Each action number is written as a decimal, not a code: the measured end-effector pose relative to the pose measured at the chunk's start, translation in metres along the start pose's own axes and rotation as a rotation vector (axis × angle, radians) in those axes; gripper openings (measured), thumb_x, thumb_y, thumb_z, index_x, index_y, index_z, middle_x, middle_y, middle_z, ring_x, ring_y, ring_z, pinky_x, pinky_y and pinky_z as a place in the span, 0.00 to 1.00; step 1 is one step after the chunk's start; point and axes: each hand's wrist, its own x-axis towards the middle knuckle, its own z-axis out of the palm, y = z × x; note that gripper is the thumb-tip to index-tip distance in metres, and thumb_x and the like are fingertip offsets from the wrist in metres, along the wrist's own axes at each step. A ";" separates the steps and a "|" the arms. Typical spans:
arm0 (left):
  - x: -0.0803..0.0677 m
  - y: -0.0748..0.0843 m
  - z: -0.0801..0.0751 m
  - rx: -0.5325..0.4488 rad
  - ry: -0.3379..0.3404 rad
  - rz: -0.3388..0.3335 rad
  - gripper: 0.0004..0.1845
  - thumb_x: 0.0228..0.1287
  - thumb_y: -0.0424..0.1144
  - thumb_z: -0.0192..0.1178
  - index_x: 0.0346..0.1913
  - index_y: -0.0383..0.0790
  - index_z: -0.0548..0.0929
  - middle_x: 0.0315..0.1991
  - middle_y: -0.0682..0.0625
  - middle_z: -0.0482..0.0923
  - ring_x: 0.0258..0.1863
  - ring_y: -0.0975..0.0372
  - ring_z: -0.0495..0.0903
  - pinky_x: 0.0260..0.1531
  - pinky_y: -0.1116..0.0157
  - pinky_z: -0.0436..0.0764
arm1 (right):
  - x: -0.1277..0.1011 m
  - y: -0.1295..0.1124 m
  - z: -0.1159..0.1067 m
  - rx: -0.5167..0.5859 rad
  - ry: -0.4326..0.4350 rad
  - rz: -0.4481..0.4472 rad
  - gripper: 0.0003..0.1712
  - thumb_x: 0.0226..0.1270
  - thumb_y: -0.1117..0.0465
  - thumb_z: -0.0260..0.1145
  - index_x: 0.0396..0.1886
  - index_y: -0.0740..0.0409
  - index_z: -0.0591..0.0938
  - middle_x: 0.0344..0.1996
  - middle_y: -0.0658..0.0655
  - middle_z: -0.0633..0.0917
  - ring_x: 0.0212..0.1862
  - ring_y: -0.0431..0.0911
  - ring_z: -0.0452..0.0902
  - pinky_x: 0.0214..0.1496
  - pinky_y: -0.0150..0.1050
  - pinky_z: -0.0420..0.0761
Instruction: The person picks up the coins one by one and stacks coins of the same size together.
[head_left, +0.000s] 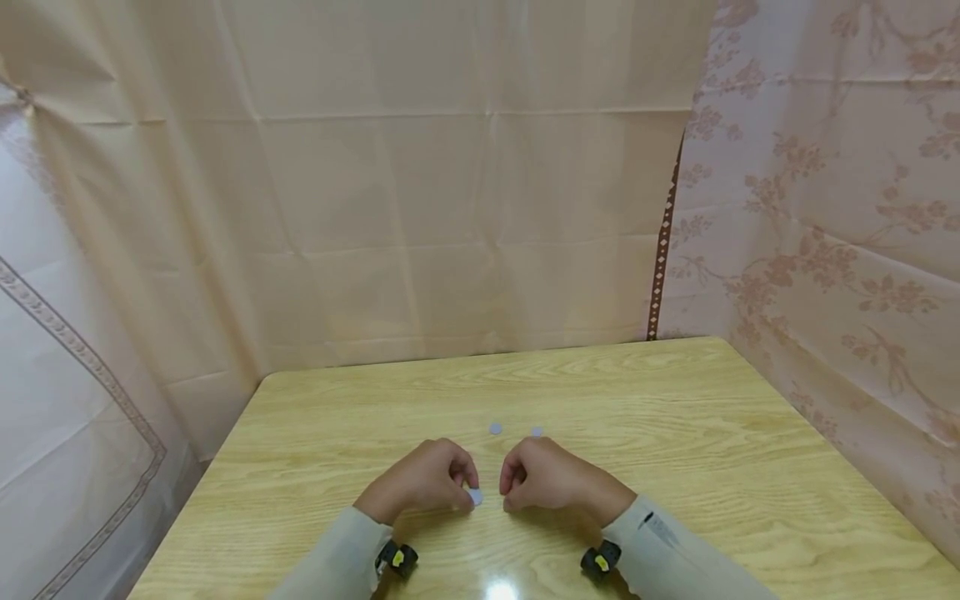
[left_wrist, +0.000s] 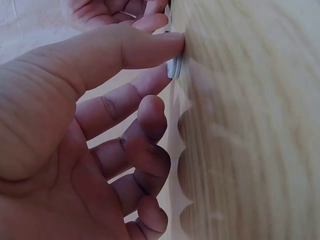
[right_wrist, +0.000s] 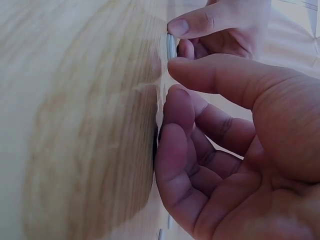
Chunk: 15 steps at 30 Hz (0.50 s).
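My left hand (head_left: 432,477) is low over the table, its thumb and index finger pinching a small white round disc (head_left: 476,497) by the edge. Seen side-on in the left wrist view, the disc (left_wrist: 175,67) shows two thin layers, like discs stacked together. Just across a narrow gap, my right hand (head_left: 551,475) rests at the tabletop with loosely curled fingers and nothing between them. Its thumb (right_wrist: 210,75) points toward the disc (right_wrist: 171,46) in the left hand. Two more discs lie flat farther back: one disc (head_left: 496,428) in the middle, another disc (head_left: 537,432) just behind the right hand.
The table (head_left: 637,392) has a light wood-grain top with rounded far corners. A beige curtain (head_left: 450,208) hangs behind it, and a flowered curtain (head_left: 840,250) runs along the right. Both wrists wear small black cameras.
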 end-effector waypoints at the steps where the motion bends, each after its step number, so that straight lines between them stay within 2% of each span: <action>1: -0.001 0.000 -0.001 -0.002 -0.002 -0.001 0.08 0.51 0.34 0.78 0.32 0.47 0.88 0.20 0.54 0.76 0.20 0.64 0.70 0.24 0.67 0.70 | 0.000 0.000 -0.001 -0.003 0.006 0.001 0.07 0.57 0.64 0.78 0.29 0.50 0.86 0.23 0.48 0.84 0.25 0.38 0.75 0.27 0.32 0.75; 10: -0.002 -0.008 -0.008 -0.026 0.004 -0.010 0.08 0.51 0.34 0.79 0.31 0.47 0.89 0.21 0.53 0.78 0.22 0.63 0.72 0.25 0.65 0.73 | 0.004 0.005 -0.004 0.000 0.084 -0.003 0.07 0.57 0.65 0.77 0.34 0.54 0.88 0.22 0.48 0.83 0.25 0.39 0.75 0.26 0.33 0.74; 15: -0.002 -0.011 -0.011 -0.033 0.005 -0.003 0.08 0.51 0.34 0.79 0.31 0.46 0.89 0.21 0.53 0.79 0.23 0.63 0.74 0.27 0.65 0.75 | 0.006 0.008 -0.005 -0.003 0.133 -0.001 0.11 0.57 0.65 0.77 0.40 0.56 0.88 0.22 0.48 0.82 0.24 0.39 0.74 0.27 0.33 0.74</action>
